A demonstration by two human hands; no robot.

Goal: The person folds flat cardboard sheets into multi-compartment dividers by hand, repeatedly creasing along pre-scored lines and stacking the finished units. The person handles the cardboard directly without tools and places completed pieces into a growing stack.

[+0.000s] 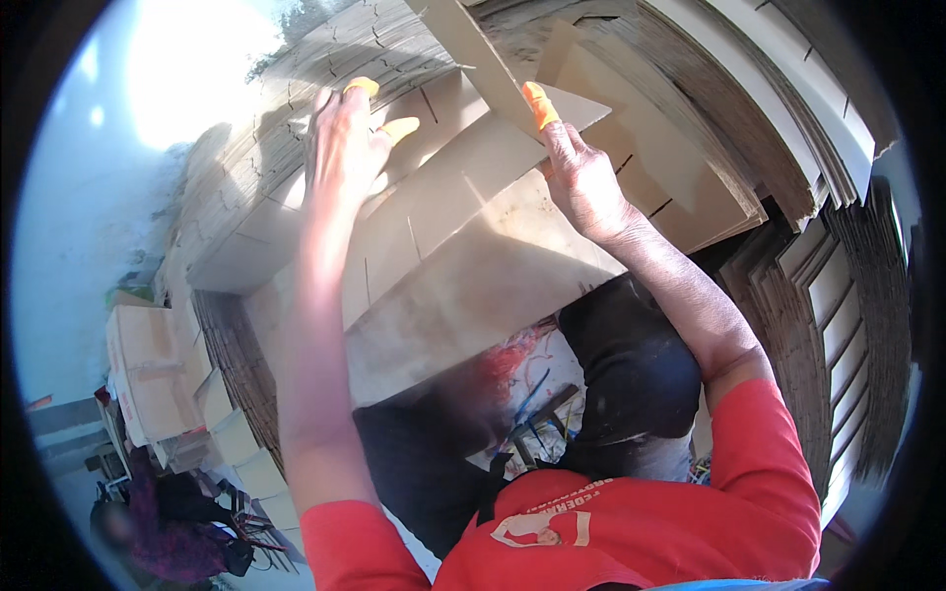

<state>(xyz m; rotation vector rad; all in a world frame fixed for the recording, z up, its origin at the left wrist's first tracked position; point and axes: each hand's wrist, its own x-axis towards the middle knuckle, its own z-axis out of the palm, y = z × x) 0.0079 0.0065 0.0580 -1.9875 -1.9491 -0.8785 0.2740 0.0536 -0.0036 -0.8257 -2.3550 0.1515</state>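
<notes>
Cardboard sheet (463,197), flat and slotted, lies atop a stack of like sheets (286,148), its long axis running lower-left to upper-right ahead of the person. Left hand (340,138) presses flat on its far-left part; right hand (576,172) pinches its upper right edge, both equally near.

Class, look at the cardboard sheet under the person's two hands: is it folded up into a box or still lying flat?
Flat. The cardboard sheet lies spread on the stack, slits showing, no walls raised; left hand and right hand press on it.
</notes>
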